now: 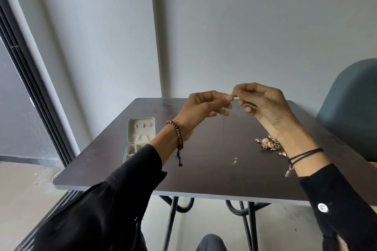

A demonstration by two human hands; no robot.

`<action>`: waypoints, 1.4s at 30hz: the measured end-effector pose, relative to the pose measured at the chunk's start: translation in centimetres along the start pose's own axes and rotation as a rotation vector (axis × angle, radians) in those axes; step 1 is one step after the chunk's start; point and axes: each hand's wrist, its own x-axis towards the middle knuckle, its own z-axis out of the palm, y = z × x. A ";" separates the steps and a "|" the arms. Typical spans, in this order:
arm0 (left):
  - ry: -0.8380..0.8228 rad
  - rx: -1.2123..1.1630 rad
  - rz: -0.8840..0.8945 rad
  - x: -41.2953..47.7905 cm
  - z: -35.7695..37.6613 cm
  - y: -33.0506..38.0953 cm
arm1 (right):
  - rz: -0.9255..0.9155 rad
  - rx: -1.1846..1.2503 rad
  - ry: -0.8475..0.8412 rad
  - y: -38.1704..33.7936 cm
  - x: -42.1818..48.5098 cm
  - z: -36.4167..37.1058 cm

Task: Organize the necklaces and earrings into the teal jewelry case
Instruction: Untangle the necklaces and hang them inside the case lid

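Note:
Both hands are raised above the dark table [204, 169]. My left hand [201, 106] and my right hand [263, 102] meet at the fingertips and pinch the ends of a thin necklace chain [223, 124], which hangs straight down between them. The teal jewelry case [140, 137] lies open at the table's left, its beige lid flat behind the tray; my left sleeve hides part of the tray. A heap of pink and gold earrings and necklaces [268, 143] lies on the table under my right wrist. One small silver earring [235, 161] lies apart, nearer the front edge.
A blue-green chair [350, 108] stands at the table's right side. A grey wall is right behind the table, with a dark sliding door frame [30, 79] at the left. Black metal table legs [171, 220] show below the front edge.

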 end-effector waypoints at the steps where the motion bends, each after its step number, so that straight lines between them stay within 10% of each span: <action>1: -0.004 -0.010 0.001 0.2 0.4 0.0 | -0.004 0.005 0.013 -0.1 0.0 -0.3; 28: 0.133 0.546 -0.388 11.9 5.4 -17.1 | 0.260 -1.111 0.005 15.7 9.3 -8.3; 42: 0.207 0.532 -0.317 9.8 3.2 -16.7 | 0.166 -1.159 0.074 16.3 8.0 -6.3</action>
